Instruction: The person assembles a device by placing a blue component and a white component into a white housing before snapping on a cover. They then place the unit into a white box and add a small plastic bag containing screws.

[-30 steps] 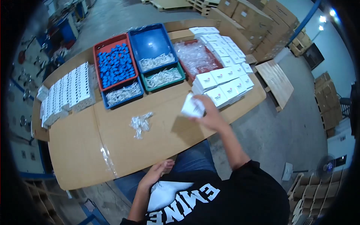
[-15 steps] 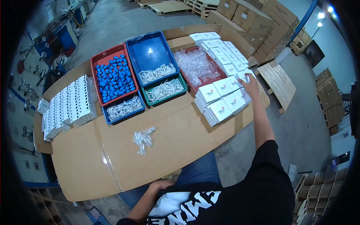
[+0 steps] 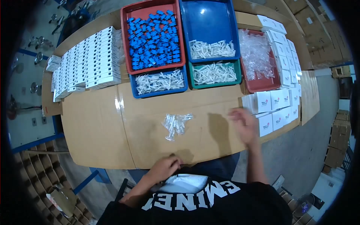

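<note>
My left hand (image 3: pixel 165 168) is at the table's front edge, its fingers curled in; whatever they may hold is hidden. In front of it, a small pile of clear plastic packets with white pieces inside (image 3: pixel 175 125) lies on the cardboard tabletop (image 3: pixel 101 138). My right hand (image 3: pixel 244 126) is above the table, right of that pile and close to the near stack of white boxes with a small red logo (image 3: pixel 265 124). Motion smears its fingers, and I see no box in it.
A red tray (image 3: pixel 125 41) holds blue clips. Beside and below it, blue trays (image 3: pixel 208 22) (image 3: pixel 140 93) and a green tray (image 3: pixel 239 80) hold white plugs. Clear plastic bags (image 3: pixel 257 54) fill another red tray (image 3: pixel 262 87). White boxes (image 3: pixel 103 60) stand in rows at left.
My right hand has left the white boxes at the far right and come back left over the table. My left hand has risen from my lap to the table edge. The view has turned.
</note>
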A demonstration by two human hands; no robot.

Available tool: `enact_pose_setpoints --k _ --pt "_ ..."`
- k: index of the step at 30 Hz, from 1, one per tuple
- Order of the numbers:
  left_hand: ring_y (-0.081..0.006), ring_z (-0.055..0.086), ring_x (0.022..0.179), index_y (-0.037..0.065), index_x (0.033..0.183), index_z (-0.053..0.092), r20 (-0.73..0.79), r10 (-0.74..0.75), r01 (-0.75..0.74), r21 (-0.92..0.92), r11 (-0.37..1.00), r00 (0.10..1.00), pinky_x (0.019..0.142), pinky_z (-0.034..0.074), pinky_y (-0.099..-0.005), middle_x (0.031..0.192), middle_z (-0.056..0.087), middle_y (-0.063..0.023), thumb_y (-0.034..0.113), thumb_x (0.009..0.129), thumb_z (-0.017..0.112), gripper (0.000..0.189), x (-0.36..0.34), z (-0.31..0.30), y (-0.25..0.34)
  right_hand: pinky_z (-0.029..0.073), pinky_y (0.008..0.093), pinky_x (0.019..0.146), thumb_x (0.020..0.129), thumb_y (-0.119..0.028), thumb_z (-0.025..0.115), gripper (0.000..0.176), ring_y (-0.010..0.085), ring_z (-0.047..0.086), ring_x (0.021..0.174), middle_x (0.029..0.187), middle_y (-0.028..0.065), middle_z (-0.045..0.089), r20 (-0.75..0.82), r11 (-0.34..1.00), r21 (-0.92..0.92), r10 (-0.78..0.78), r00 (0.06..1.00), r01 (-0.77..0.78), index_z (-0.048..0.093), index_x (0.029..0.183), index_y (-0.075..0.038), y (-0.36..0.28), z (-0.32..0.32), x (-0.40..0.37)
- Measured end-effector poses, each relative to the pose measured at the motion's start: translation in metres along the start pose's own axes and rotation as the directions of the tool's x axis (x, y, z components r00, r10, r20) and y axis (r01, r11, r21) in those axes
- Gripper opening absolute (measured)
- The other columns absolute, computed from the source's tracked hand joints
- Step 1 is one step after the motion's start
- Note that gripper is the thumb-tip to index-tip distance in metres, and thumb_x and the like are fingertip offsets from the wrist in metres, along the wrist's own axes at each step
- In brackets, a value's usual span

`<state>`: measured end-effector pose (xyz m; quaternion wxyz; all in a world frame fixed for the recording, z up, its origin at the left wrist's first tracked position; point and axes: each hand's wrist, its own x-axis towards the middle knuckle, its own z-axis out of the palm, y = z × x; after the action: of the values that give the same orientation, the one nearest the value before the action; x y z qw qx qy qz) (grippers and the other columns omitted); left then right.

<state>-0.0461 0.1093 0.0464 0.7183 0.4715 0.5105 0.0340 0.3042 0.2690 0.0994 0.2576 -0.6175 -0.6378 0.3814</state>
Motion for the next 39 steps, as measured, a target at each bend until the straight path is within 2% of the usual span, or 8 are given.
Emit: enact_pose_setpoints --k 3,5,8,13,16,22,27,39 --pt "-0.0305 0.067 0.103 0.001 0.107 0.068 -0.300 -0.049 0.057 0.018 0.998 0.953 0.086 0.051 -0.0414 0.109 0.071 -0.0145 0.019 0.097 0.070 0.021 0.019 -0.024 0.020 0.054 0.0411 0.099 0.091 -0.008 0.072 0.036 0.0306 0.068 0.115 0.131 0.0106 0.070 0.104 0.967 -0.072 -0.235 0.966 0.243 0.071 0.127 -0.010 -0.002 0.094 0.011" --pt "-0.0322 0.062 0.094 0.003 0.101 0.064 -0.655 0.487 -0.231 0.441 0.867 0.578 0.084 0.047 -0.0426 0.099 0.065 -0.0133 0.015 0.090 0.076 0.020 0.041 -0.032 -0.007 0.052 0.0433 0.102 0.089 -0.008 0.072 0.039 0.0303 0.066 0.119 0.133 0.0090 0.068 0.171 0.924 -0.086 -0.356 0.919 0.373 0.071 0.128 -0.012 -0.004 0.127 0.018" --pt "-0.0351 0.059 0.095 0.005 0.100 0.060 -0.713 0.570 -0.295 0.488 0.821 0.409 0.087 0.046 -0.0444 0.098 0.060 -0.0141 0.012 0.085 0.079 0.025 0.063 -0.041 -0.052 0.047 0.0466 0.107 0.086 -0.008 0.073 0.041 0.0289 0.062 0.126 0.134 0.0062 0.068 0.269 0.844 -0.145 -0.468 0.842 0.516 0.072 0.127 -0.014 0.008 0.159 0.028" --pt "-0.0356 0.058 0.100 0.003 0.107 0.059 -0.691 0.630 -0.326 0.540 0.776 0.355 0.091 0.046 -0.0444 0.107 0.061 -0.0157 0.011 0.085 0.077 0.030 0.064 -0.035 -0.063 0.051 0.0446 0.098 0.088 -0.004 0.071 0.037 0.0297 0.066 0.119 0.124 0.0064 0.073 0.267 0.778 -0.158 -0.560 0.784 0.609 0.072 0.124 -0.013 0.029 0.170 0.032" --pt "-0.0332 0.060 0.100 0.002 0.110 0.060 -0.714 0.616 -0.337 0.521 0.785 0.333 0.090 0.048 -0.0426 0.108 0.062 -0.0157 0.010 0.086 0.076 0.031 0.065 -0.032 -0.063 0.057 0.0386 0.086 0.094 -0.001 0.066 0.027 0.0257 0.073 0.105 0.117 0.0095 0.076 0.065 0.950 0.145 -0.289 0.955 0.278 0.069 0.120 -0.006 0.036 0.171 0.024" --pt "-0.0291 0.062 0.094 0.001 0.110 0.062 -0.730 0.632 -0.322 0.551 0.770 0.261 0.086 0.052 -0.0406 0.105 0.063 -0.0138 0.009 0.088 0.075 0.027 0.067 -0.031 -0.061 0.064 0.0393 0.085 0.104 -0.007 0.048 0.022 0.0320 0.076 0.100 0.113 0.0248 0.073 0.001 0.473 0.872 0.249 0.969 -0.122 0.058 0.121 0.002 0.033 0.144 0.004" --pt "-0.0291 0.064 0.092 0.001 0.110 0.062 -0.785 0.589 -0.372 0.497 0.784 0.192 0.084 0.053 -0.0394 0.102 0.064 -0.0139 0.008 0.090 0.074 0.025 0.066 -0.024 -0.067 0.064 0.0447 0.087 0.108 -0.017 0.048 0.032 0.0352 0.075 0.105 0.123 0.0263 0.070 0.058 0.322 0.937 0.241 0.969 -0.136 0.058 0.129 0.005 0.041 0.122 -0.014" --pt "-0.0271 0.065 0.090 0.000 0.112 0.062 -0.776 0.617 -0.358 0.543 0.760 0.133 0.083 0.054 -0.0374 0.101 0.064 -0.0140 0.009 0.092 0.072 0.024 0.061 -0.023 -0.069 0.061 0.0339 0.070 0.095 -0.016 0.080 0.021 0.0206 0.076 0.089 0.101 0.0109 0.076 0.153 0.664 0.735 0.041 0.987 -0.141 0.072 0.106 0.000 -0.027 0.126 0.063"
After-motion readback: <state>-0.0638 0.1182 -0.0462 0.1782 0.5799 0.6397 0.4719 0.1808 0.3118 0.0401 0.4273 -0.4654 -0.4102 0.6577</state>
